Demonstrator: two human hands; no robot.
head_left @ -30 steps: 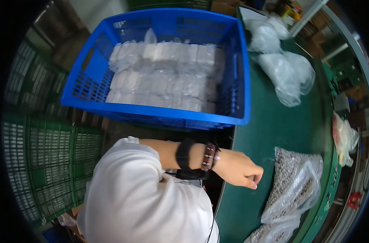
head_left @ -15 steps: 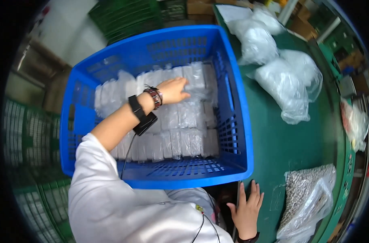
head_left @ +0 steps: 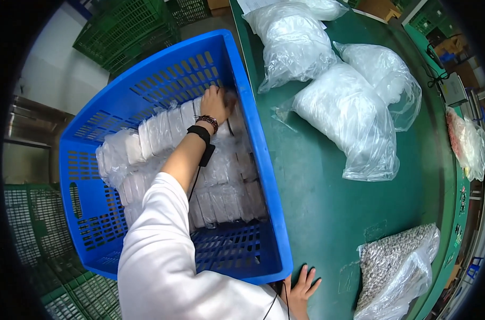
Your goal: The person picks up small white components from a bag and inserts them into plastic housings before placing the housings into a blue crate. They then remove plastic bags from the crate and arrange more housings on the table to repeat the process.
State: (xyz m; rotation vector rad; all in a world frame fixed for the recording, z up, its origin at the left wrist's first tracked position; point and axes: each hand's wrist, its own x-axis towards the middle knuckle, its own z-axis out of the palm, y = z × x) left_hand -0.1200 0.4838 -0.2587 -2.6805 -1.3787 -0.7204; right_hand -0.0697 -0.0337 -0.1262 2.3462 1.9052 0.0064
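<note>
A large blue plastic basket (head_left: 257, 144) holds rows of pale, plastic-wrapped packs (head_left: 224, 202). My left hand (head_left: 216, 106) reaches into its far right part, back of the hand up. Its fingers curl downward at the end of the far row, beside a dark, blurred shape. What they grip is hidden. A black strap with a small black box and a beaded bracelet circle that wrist. At the basket's near right corner, my right hand (head_left: 301, 292) lies flat on the green table (head_left: 328, 213), fingers spread and holding nothing.
Several clear bags (head_left: 344, 117) of pale contents lie on the table's far part. A clear bag of small greyish pieces (head_left: 394, 256) rests near its right edge. Green crates (head_left: 122, 32) are stacked beyond the basket, and more crates (head_left: 34, 224) stand at the left.
The view has shifted and turned, so the basket appears further left and tilted. My left hand has moved from the middle of the packs toward the far right corner. My right hand stays on the table.
</note>
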